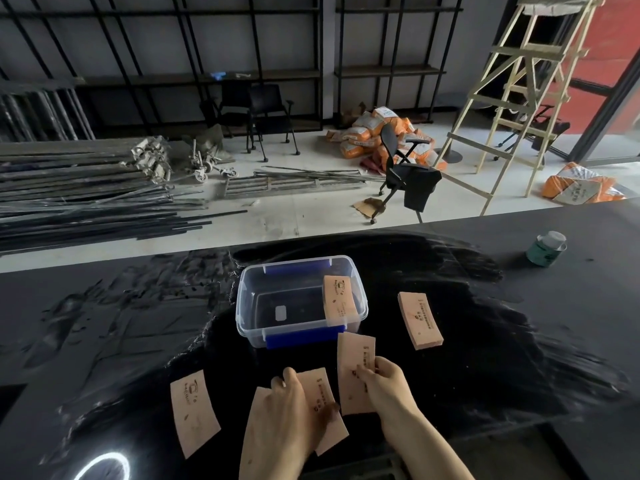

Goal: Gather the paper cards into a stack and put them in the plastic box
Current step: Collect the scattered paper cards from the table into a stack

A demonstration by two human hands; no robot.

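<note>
A clear plastic box (247,299) with blue clips stands open on the black table; a stack of tan paper cards (337,297) leans against its right inner wall. My right hand (384,381) pinches one card (351,362) just in front of the box. My left hand (289,400) lies flat on another card (320,389), and a further card (252,431) shows under its wrist. A single card (192,412) lies to the left. A card stack (419,318) rests to the right of the box.
The black table (104,323) is dusty, with a wiped dark patch around the box. A small green-and-white container (546,249) stands at the far right. A ring light reflects at the near left edge. Beyond the table are chairs, metal poles, sacks and a wooden ladder.
</note>
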